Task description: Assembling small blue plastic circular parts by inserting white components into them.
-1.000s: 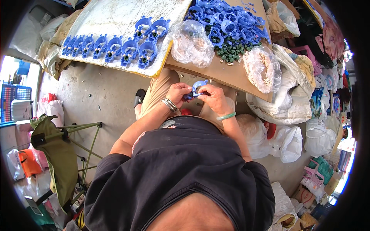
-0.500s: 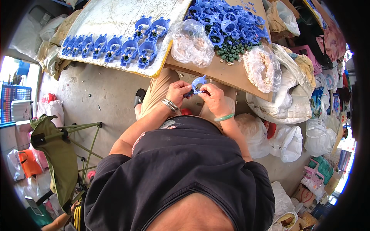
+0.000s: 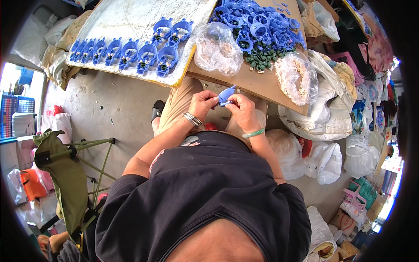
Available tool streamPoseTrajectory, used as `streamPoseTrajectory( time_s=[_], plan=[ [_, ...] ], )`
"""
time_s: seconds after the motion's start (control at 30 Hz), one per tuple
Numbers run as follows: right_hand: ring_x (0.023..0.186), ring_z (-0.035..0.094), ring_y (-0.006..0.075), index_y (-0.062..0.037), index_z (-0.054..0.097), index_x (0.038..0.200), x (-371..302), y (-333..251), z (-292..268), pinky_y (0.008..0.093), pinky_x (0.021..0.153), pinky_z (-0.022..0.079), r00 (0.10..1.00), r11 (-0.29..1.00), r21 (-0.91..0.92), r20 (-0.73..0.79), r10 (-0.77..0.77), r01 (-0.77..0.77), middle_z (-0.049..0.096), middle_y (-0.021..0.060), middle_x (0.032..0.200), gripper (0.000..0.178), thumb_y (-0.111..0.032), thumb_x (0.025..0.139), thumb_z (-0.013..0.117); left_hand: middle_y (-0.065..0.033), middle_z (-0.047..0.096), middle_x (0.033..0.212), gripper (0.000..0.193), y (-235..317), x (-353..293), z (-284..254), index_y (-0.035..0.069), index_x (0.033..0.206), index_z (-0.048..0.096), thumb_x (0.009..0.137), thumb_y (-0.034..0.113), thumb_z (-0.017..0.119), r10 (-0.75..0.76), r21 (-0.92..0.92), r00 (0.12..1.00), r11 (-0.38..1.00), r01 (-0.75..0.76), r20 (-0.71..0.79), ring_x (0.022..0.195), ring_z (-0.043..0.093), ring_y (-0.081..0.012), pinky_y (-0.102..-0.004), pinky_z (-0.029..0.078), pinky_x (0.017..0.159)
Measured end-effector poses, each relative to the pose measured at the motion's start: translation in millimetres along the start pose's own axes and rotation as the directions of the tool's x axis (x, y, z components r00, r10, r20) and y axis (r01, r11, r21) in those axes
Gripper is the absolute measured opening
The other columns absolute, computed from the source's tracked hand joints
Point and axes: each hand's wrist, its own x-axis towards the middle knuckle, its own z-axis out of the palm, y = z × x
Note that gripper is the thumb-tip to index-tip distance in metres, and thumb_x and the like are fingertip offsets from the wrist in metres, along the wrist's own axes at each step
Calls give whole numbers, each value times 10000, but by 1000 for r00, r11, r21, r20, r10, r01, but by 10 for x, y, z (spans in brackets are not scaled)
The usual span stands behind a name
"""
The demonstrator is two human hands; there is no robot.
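A blue plastic figure part (image 3: 226, 94) with a rounded, eared head is held between my two hands, just off the table's near edge. My left hand (image 3: 203, 105) is closed, pinching its left side with thumb and forefinger. My right hand (image 3: 242, 111) is closed too, its fingertips on the lower right of the part. What sits beneath the fingertips is too small to make out. Ahead to the left, several blue figure parts (image 3: 166, 60) with dark and pale pieces fitted stand in a row on a white board (image 3: 120, 26).
A heap of blue parts (image 3: 266, 26) lies on the brown board (image 3: 257, 81), with small dark green pieces (image 3: 260, 60) in front. Two clear bags of pale pieces (image 3: 218, 50) flank them. A green folding chair (image 3: 65, 179) stands left; white sacks (image 3: 323, 109) lie right.
The blue part has turned in my hands, its round opening now tilted out of sight. My hands have barely shifted. At the lower left, another person has moved.
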Motion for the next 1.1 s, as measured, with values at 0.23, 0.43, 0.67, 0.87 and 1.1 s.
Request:
streamPoseTrajectory(
  time_s=[0.23,0.43,0.67,0.87,1.1],
  plan=[
    [630,465,34,3,544,828,-1,26,-20,177,545,393,999,1000,29,52,3,-5,520,-15,719,111,51,738,586,-23,570,638,49,16,-21,28,-3,779,604,756,40,602,-32,-25,999,999,31,-18,548,487,-74,-206,401,501],
    [578,428,5,-21,541,857,-48,106,12,149,494,348,978,926,313,49,204,-209,518,-39,709,123,41,756,573,-6,561,638,54,39,-54,107,-5,790,610,752,33,610,90,70,992,994,-84,-84,551,475,-61,-200,387,498],
    [566,439,14,0,561,827,-44,-20,44,165,485,363,980,957,239,-67,185,-165,523,-31,659,115,38,724,594,-18,566,642,48,58,-59,116,-12,783,603,754,27,602,43,88,997,995,-37,-64,554,483,-68,-201,395,502],
    [628,490,47,13,574,872,24,32,33,195,567,410,992,966,225,4,128,-125,550,16,695,142,8,731,596,-99,589,656,83,-5,-66,77,-23,779,567,791,59,568,-137,-205,990,970,129,-26,537,548,-151,-255,444,470],
    [634,523,109,-14,573,947,293,30,-343,255,599,435,966,992,-120,-260,3,-36,573,80,707,174,-77,784,582,-180,588,773,74,-21,-43,-113,-12,848,505,827,59,498,-332,-451,928,811,372,168,624,586,-303,-357,484,501]
  ],
)
